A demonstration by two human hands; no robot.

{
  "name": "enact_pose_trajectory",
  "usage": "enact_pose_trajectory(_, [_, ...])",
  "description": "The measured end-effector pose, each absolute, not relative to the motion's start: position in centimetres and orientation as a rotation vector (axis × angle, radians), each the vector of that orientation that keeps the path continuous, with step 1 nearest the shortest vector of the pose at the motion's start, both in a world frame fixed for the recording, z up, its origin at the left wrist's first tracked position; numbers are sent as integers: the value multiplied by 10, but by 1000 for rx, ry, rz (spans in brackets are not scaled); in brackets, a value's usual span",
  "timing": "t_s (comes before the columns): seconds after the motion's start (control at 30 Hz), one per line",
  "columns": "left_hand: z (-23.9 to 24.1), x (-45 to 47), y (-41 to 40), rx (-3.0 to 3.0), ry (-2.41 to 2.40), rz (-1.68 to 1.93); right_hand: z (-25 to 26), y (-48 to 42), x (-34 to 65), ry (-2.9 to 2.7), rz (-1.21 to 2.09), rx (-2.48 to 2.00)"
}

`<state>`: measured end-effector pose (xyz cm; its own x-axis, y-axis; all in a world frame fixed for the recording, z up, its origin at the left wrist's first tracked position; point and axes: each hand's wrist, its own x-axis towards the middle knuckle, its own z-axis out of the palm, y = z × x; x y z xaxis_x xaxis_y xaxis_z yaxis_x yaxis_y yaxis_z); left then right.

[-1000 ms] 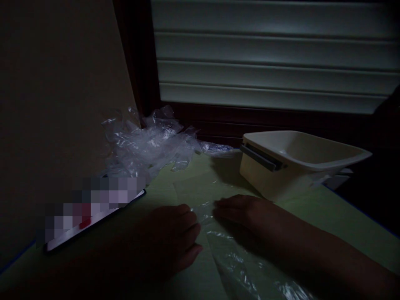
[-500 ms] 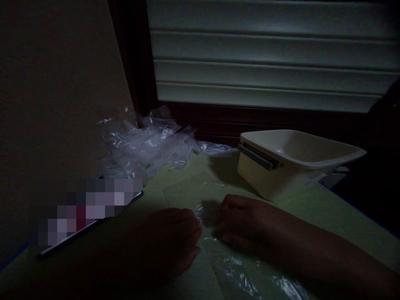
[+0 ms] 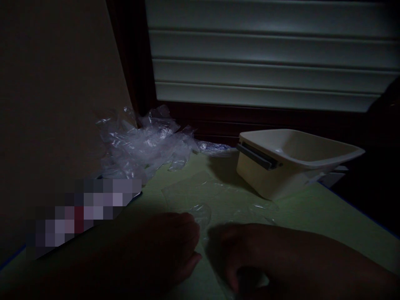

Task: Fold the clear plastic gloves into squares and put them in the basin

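The scene is very dark. My left hand [image 3: 168,246] rests palm down on the green table top [image 3: 312,212], fingers together, its fingertips touching a thin clear plastic sheet [image 3: 201,213]. My right hand [image 3: 246,254] lies just to the right, low in the view, fingers curled downward over the same plastic; what they grip is lost in shadow. The plastic's near part is hidden beneath both hands.
A heap of crumpled clear plastic [image 3: 146,143] lies at the back left against a tall board [image 3: 62,96]. A cream plastic tub [image 3: 290,160] with a grey handle stands at the right. A flat blurred-out card [image 3: 84,208] lies left. Shutter slats fill the back.
My right hand has pulled back toward me and down, its fingers curling over the plastic sheet. The left hand has stayed nearly in place. The sheet's far edge now shows beyond the hands.
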<state>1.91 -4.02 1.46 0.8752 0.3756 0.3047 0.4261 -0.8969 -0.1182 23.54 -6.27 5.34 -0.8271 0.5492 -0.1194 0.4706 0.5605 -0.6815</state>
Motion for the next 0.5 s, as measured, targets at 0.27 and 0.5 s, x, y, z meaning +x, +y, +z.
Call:
enact_pose_trajectory(0.27, [16, 20, -39, -2835, -575, -461, 53, -63, 233, -2533, 1161, -915])
enact_pose_trajectory(0.5, [11, 19, -33, -2923, -563, -446, 53, -67, 232, -2320, 1239, -822])
